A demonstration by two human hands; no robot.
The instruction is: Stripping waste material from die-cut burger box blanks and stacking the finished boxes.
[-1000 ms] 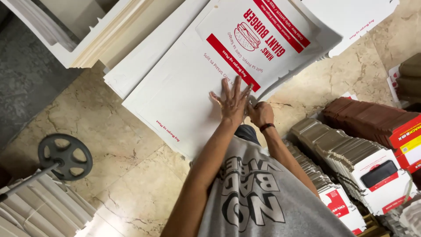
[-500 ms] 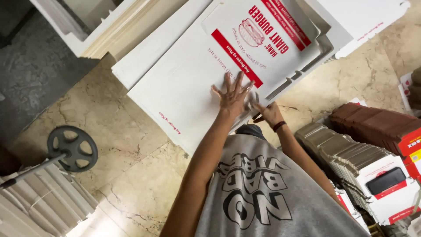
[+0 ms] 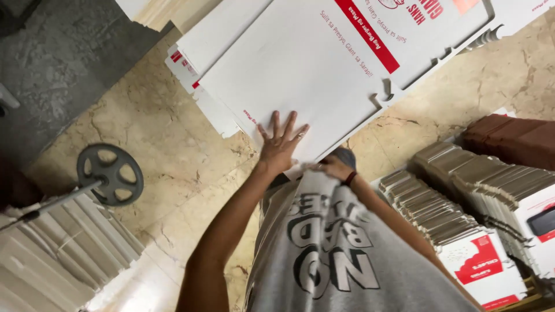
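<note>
A large flat white cardboard box blank point(image 3: 300, 69) with a red printed band lies on the marble floor on top of other white sheets. My left hand point(image 3: 279, 144) presses flat on its near edge with fingers spread. My right hand point(image 3: 330, 167) grips the same near edge, partly hidden behind my grey shirt; a dark band is on that wrist.
Stacks of folded cardboard boxes point(image 3: 474, 219) with red and white print stand at the right. A dark brown stack point(image 3: 514, 138) sits behind them. A round metal stand base point(image 3: 110, 173) with a pole is at the left, beside piled white sheets point(image 3: 63, 254). More cardboard point(image 3: 167, 11) lies at the top.
The view has shifted closer, so the box blank sits higher in frame. My left hand stays flat on the sheet; my right hand has dropped to its near edge.
</note>
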